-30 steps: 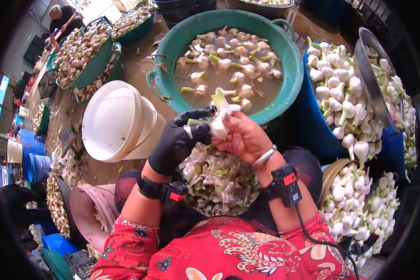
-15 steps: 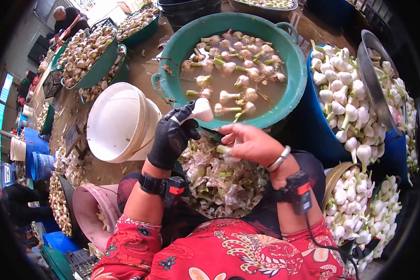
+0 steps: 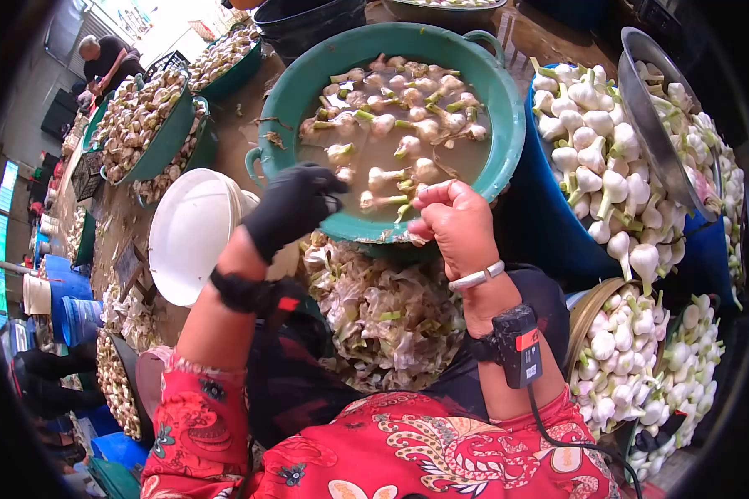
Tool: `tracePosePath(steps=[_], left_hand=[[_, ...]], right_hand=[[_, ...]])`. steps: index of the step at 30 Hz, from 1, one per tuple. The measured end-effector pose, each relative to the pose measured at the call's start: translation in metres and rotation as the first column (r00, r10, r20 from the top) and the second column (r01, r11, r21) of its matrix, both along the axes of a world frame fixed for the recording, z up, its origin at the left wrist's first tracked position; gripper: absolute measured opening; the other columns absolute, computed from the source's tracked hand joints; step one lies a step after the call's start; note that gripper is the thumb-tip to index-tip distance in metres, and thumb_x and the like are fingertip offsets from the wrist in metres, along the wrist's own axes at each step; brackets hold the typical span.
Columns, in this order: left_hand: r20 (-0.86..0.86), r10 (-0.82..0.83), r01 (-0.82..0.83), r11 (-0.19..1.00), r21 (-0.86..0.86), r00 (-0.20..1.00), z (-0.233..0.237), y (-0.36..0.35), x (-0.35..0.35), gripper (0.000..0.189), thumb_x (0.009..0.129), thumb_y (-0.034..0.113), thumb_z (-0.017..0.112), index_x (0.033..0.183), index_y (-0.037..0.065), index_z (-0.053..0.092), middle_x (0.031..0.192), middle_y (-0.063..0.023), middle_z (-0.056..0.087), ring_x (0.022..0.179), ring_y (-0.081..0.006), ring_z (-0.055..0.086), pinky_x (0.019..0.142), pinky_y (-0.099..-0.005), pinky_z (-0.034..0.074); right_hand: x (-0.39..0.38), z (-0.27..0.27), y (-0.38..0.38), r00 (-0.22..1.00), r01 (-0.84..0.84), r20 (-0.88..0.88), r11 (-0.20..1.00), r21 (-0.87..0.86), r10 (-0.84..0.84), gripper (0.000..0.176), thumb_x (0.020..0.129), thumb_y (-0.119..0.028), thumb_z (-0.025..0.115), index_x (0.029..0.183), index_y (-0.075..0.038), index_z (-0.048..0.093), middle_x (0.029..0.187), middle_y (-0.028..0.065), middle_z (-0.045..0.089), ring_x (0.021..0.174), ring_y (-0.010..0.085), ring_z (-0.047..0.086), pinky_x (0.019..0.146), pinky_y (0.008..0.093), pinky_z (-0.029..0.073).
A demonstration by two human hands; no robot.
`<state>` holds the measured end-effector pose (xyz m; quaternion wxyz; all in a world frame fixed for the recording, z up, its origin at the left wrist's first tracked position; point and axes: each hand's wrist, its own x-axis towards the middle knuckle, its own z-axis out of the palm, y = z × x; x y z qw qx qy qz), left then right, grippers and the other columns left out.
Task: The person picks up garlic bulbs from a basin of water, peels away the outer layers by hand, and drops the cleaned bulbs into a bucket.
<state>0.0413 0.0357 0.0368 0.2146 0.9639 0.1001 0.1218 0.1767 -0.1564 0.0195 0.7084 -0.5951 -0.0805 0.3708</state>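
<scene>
In the green tub (image 3: 508, 158), straight ahead, garlic bulbs (image 3: 426, 129) w/ stem stubs float in murky water (image 3: 470, 170), most toward the far side, a few near the close rim. L hand (image 3: 295, 204), black-gloved, hangs at the near-left rim, back up, fingers curled close to a floating bulb; can't tell if it grips or touches anything. R hand (image 3: 456, 224), bare, is at the near rim, thumb & fingertips a bit apart, nothing clear btwn them.

Change: approx half a sec ago L had a white bulb & R a bit of stem; now neither shows & both hands are up by the tub, L rolled over. Where that bulb went, can't see. My read: handling of that one is done, hands are btwn bulbs.

Below the hands, a heap of peelings (image 3: 383, 299) sits btwn the knees; white bucket (image 3: 187, 241) just beside L arm. To the R, a blue bin (image 3: 549, 208) full of white bulbs (image 3: 613, 187), w/ a metal bowl (image 3: 653, 125) tilted beside it. Far L, green basins (image 3: 162, 137) of brownish bulbs, another person (image 3: 104, 62) bent near them.

Writing: R wrist box (image 3: 516, 358) has a red patch w/ marks, too small to read; L wrist box (image 3: 276, 301) shows red too, no legible text. No brand readable anywhere
</scene>
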Motion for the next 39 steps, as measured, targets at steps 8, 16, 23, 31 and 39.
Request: tracePosePath(steps=[8, 16, 23, 31, 39], left_hand=[[-0.840, 0.002, 0.233, 0.960, 0.153, 0.543, -0.110, 0.009, 0.117, 0.044, 0.067, 0.031, 0.071, 0.109, 0.016, 0.067, 0.105, -0.0128, 0.066, 0.092, -0.0341, 0.064, 0.082, -0.0438, 0.051], [-0.250, 0.131, -0.282, 0.391, -0.876, 0.959, -0.030, -0.003, 0.035, 0.028, 0.086, 0.017, 0.065, 0.109, 0.000, 0.065, 0.089, -0.0043, 0.067, 0.078, -0.0126, 0.062, 0.068, -0.0239, 0.048], [-0.042, 0.386, -0.070, 0.058, -0.996, 0.921, -0.007, -0.062, -0.022, 0.034, 0.091, 0.020, 0.057, 0.115, -0.004, 0.058, 0.100, -0.0085, 0.064, 0.085, -0.0160, 0.063, 0.076, -0.0283, 0.051], [-0.043, 0.367, -0.111, 0.165, -0.980, 0.929, -0.014, -0.050, -0.037, 0.028, 0.089, 0.015, 0.058, 0.110, -0.003, 0.060, 0.087, -0.0078, 0.065, 0.074, -0.0153, 0.062, 0.069, -0.0293, 0.052], [-0.017, 0.388, -0.052, 0.081, -0.995, 0.921, 0.005, -0.062, -0.035, 0.032, 0.087, 0.016, 0.058, 0.112, -0.004, 0.059, 0.088, -0.0078, 0.065, 0.070, -0.0164, 0.062, 0.068, -0.0288, 0.051]], right_hand=[[0.016, -0.004, 0.000, 0.981, 0.192, -0.006, 0.978, 0.077, -0.192, 0.008, 0.078, 0.000, 0.061, 0.085, 0.002, 0.064, 0.071, 0.0031, 0.063, 0.060, 0.0071, 0.053, 0.055, 0.0229, 0.045], [0.002, -0.024, 0.003, 0.940, -0.213, 0.273, 0.977, 0.003, 0.204, 0.057, 0.069, -0.006, 0.072, 0.123, -0.004, 0.054, 0.106, 0.0114, 0.060, 0.082, 0.0118, 0.058, 0.074, 0.0263, 0.051], [-0.042, -0.035, 0.019, 0.873, -0.284, 0.460, 0.934, 0.215, 0.159, 0.064, 0.065, 0.003, 0.076, 0.124, -0.002, 0.053, 0.109, 0.0057, 0.062, 0.093, 0.0118, 0.059, 0.080, 0.0256, 0.052], [-0.044, -0.038, 0.021, 0.928, -0.301, -0.105, 0.887, 0.351, 0.356, 0.049, 0.079, -0.001, 0.068, 0.125, 0.000, 0.051, 0.101, 0.0069, 0.063, 0.086, 0.0134, 0.061, 0.076, 0.0266, 0.051], [-0.049, -0.025, 0.022, 0.957, -0.270, -0.009, 0.898, 0.347, 0.292, 0.049, 0.078, 0.001, 0.068, 0.124, 0.000, 0.051, 0.101, 0.0062, 0.063, 0.087, 0.0123, 0.060, 0.077, 0.0257, 0.051]])
